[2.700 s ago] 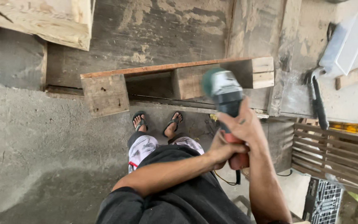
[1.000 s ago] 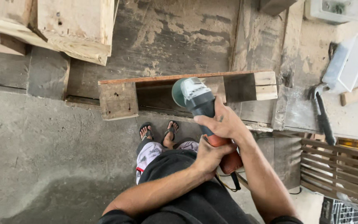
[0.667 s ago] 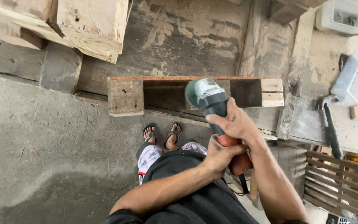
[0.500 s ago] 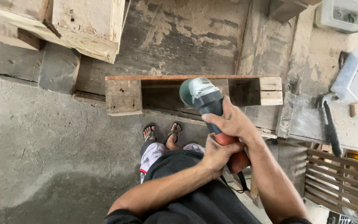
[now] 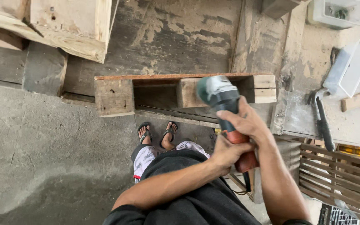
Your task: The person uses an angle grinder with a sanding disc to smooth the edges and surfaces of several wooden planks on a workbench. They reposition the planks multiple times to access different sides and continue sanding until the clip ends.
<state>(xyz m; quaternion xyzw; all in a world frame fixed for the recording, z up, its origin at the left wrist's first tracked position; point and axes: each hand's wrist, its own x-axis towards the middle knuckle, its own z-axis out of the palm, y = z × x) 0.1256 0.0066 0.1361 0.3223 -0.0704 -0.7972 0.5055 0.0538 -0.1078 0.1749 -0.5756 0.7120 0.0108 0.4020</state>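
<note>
**Inspector:** What do the hands hold, and where?

**Assistant:** An angle grinder [image 5: 226, 114], carried in front of the person's waist, its green head over the near edge of the wooden pallet piece [image 5: 184, 93] that stands on the concrete floor [image 5: 42, 158]. The right hand [image 5: 246, 123] is wrapped around the dark neck just behind the head; the left hand [image 5: 228, 152] is closed around the orange rear grip, where the cord leaves.

**Inspector:** How would it handle?

**Assistant:** Rigid and likely front-heavy — the two-handed hold suits that. The casing looks smooth, so a firm wrap at neck and rear grip seems the sound place; fingers should keep off the head. Whether a disc is fitted cannot be told from above.

**Inspector:** Anything nearby?

**Assistant:** A hammer [image 5: 322, 121] lies on the bench at the right — well apart from both hands.
</note>
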